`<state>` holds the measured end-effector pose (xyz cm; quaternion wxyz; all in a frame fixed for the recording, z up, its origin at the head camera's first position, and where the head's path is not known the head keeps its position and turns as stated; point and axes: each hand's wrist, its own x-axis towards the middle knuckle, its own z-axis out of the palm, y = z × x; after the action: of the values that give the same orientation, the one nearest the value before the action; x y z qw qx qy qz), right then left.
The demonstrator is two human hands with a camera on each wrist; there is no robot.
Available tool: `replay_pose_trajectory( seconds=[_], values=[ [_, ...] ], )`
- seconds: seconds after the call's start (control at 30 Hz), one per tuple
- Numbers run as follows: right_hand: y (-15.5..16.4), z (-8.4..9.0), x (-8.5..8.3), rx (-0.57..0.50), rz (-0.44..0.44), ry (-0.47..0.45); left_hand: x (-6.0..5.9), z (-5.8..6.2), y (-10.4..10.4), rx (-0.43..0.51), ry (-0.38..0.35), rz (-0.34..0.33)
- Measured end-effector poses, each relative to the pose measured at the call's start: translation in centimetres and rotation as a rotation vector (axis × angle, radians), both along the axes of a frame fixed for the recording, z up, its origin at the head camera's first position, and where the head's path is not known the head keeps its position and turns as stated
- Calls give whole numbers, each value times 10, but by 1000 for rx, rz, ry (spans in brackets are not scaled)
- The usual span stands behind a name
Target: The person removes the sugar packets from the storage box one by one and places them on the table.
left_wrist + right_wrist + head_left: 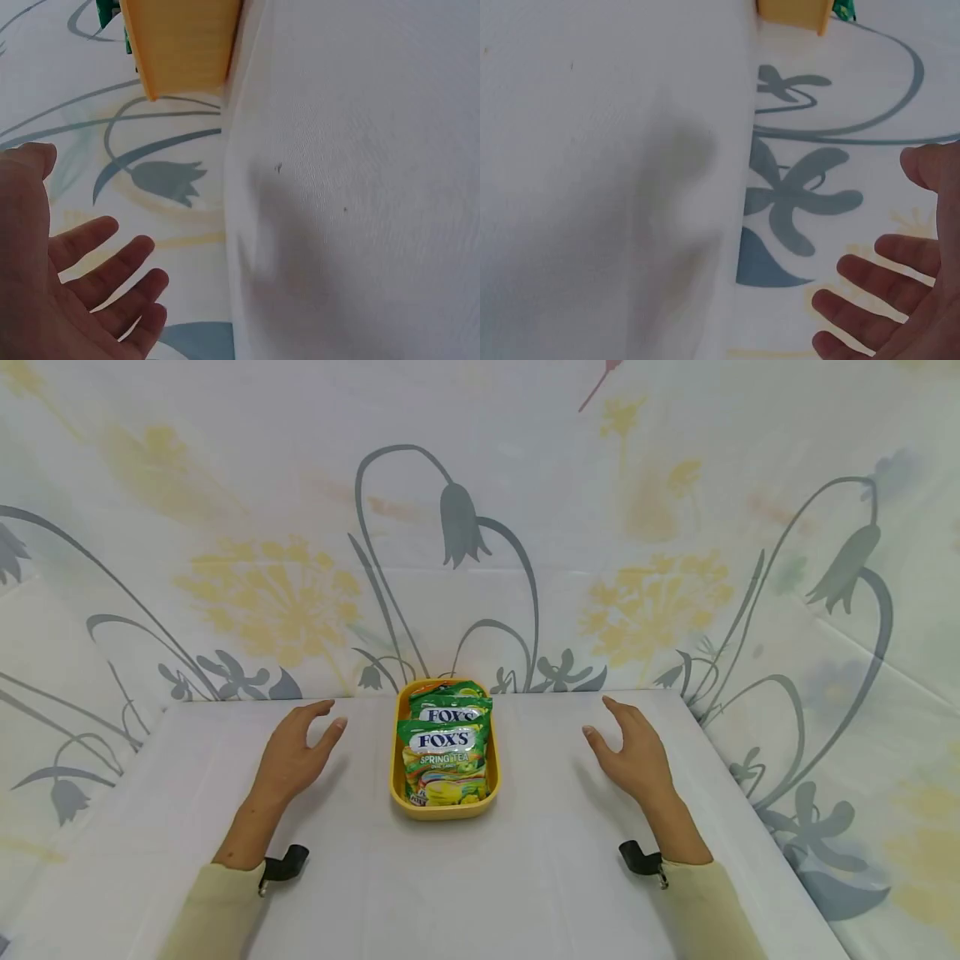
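Yellow plastic tray sitting dead centre on the table, pushed toward the far edge, so roughly 12 o'clock from where the person stands. It's stuffed with green FOX'S candy bags, at least two of them overlapping, and the front one reads "Spring Tea". The bags lean back a bit, one behind the other.

Left hand is at about 9 o'clock from the tray, near it but not touching, palm turned inward toward the tray, fingers spread loosely and relaxed with the thumb apart. It's holding nothing. Right hand mirrors it at about 3 o'clock, a bit further off from the tray, same deal: fingers apart and easy, thumb out, gripping nothing. Can't tell whether either hand is resting on the cloth or just above it.

Both wrist views back that up, each shows splayed fingers with bare white cloth past them and a corner of the tray up top.

Table has a plain white cover, and a floral cloth backdrop with yellow blooms and grey stems wraps around behind and to both sides. Pale yellow sleeves on both arms.
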<state>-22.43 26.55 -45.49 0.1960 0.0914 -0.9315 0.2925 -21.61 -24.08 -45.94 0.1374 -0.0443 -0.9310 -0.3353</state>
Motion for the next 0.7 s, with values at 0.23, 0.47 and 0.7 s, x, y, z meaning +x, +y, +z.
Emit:
replay_pose_trajectory(
  seconds=[0.23,0.47,0.7],
  values=[
    [-13,3,-3,-17,29,12,-4,-1,15,30,-67,-10],
    [-28,9,-5,-25,61,13,-9,-1,27,66,-92,-25],
    [-44,9,-9,-9,77,34,-13,-7,34,89,-103,-48]
  ],
)
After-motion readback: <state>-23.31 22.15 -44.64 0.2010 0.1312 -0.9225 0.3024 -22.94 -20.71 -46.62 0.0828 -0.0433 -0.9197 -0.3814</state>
